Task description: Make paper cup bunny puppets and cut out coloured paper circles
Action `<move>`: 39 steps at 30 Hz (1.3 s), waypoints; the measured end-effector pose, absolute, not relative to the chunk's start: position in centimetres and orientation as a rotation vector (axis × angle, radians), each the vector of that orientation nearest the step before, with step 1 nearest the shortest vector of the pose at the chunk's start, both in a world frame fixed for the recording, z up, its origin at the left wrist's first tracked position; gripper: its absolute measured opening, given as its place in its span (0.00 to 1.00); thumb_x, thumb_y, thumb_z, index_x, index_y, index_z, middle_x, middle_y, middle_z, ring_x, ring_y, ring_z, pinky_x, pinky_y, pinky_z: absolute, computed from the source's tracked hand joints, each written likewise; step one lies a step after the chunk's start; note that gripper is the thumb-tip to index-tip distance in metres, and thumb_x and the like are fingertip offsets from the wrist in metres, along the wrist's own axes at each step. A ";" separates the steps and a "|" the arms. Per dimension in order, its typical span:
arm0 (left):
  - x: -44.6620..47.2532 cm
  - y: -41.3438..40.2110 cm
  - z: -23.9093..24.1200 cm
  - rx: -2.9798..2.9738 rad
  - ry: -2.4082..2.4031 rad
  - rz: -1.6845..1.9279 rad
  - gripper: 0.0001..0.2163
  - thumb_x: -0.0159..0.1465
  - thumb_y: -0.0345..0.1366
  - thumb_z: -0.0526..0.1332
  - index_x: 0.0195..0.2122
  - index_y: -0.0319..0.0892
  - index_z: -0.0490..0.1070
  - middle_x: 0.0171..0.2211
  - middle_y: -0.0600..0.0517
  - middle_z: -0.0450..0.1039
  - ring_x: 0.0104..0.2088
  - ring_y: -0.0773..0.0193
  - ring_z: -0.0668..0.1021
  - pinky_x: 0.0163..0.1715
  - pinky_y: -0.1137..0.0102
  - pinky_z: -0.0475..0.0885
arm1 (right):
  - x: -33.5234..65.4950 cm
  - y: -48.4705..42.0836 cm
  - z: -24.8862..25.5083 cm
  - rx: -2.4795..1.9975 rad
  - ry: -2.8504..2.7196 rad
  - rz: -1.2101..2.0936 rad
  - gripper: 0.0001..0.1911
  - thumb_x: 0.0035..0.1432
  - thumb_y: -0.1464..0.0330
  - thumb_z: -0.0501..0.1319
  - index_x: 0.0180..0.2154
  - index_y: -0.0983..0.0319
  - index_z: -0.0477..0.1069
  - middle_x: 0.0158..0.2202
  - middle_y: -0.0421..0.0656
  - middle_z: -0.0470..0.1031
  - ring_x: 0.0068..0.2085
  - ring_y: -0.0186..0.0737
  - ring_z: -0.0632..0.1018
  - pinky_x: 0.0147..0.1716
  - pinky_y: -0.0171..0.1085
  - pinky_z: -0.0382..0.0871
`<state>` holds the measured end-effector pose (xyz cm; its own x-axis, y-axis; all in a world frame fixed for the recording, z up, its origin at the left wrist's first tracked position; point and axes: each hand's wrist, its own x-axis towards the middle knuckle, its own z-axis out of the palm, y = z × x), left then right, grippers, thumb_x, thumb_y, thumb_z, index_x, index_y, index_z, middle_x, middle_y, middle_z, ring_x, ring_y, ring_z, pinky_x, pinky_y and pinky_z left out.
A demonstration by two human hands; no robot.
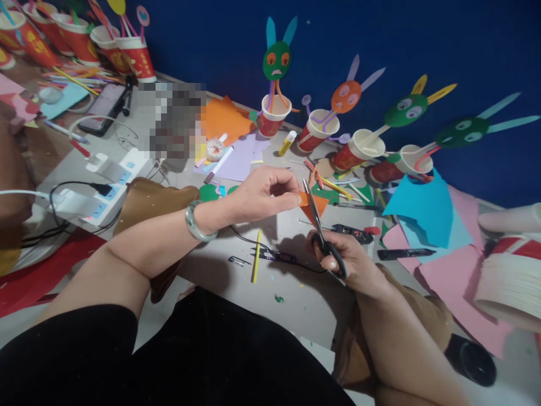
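Above the middle of the table, my left hand pinches a small piece of orange paper between thumb and fingers. A jade-coloured bangle circles that wrist. Black-handled scissors are in my right hand, fingers through the loops. Their blades point up and away from me and lie across the orange paper, close to my left fingertips. Below the hands, a yellow strip lies on the table beside a pair of thread snips and a small clear-and-silver item.
Paper cups with rabbit-faced figures, such as the green one, line the blue wall. A power strip with cables lies left, near a phone. Blue paper, pink paper, a black marker and stacked cups lie right.
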<state>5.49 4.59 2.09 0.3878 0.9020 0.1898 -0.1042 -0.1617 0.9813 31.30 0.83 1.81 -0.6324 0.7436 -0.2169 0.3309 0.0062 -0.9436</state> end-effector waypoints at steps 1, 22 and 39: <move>5.5 4.6 2.1 1.450 0.768 1.057 0.09 0.59 0.34 0.67 0.25 0.43 0.69 0.29 0.53 0.73 0.30 0.70 0.70 0.31 0.71 0.68 | 31.3 0.8 1.8 -1.109 -1.946 1.660 0.44 0.52 0.24 0.67 0.24 0.58 0.63 0.23 0.37 0.64 0.26 0.34 0.60 0.27 0.39 0.58; 7.1 4.0 -0.1 1.031 0.775 0.817 0.09 0.71 0.34 0.71 0.34 0.40 0.74 0.30 0.52 0.83 0.33 0.71 0.84 0.41 0.74 0.80 | 30.6 0.3 -0.8 -1.293 -1.531 0.836 0.22 0.58 0.47 0.79 0.32 0.53 0.74 0.35 0.46 0.77 0.42 0.53 0.80 0.45 0.52 0.77; 7.0 5.1 -0.4 0.767 0.867 0.787 0.10 0.74 0.30 0.67 0.34 0.41 0.71 0.34 0.50 0.85 0.32 0.70 0.85 0.41 0.71 0.80 | 30.2 1.2 -2.4 -1.265 -1.625 0.818 0.16 0.54 0.57 0.77 0.28 0.55 0.73 0.28 0.40 0.68 0.33 0.43 0.69 0.35 0.44 0.68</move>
<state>7.00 5.09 -0.41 0.4194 0.8357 -0.3547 -0.2722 0.4885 0.8290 30.20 1.20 -2.44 -0.0795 0.9653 0.2486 0.3757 0.2600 -0.8895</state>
